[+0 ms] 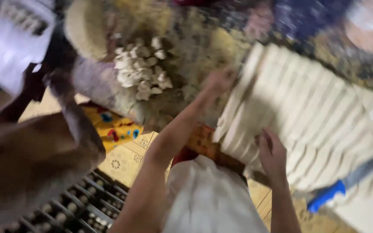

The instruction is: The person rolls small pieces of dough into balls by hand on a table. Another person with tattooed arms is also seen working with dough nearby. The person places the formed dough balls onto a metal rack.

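The whole view is motion-blurred. A wide pale ribbed sheet (320, 108), cut into long strips, lies on a board to the right. My left hand (219, 80) reaches forward and grips the sheet's far left corner. At the near left edge my right hand (273, 152) has its fingers curled over the strips. A knife with a blue handle (326, 196) lies on the sheet's near right part, its blade pointing up and right.
A heap of small white pieces (142, 69) sits on a patterned surface ahead. Another person's brown-clad limb (26, 159) and hand (35, 82) fill the left. A black crate of small round things (80, 207) stands low left. White cloth (208, 198) covers my lap.
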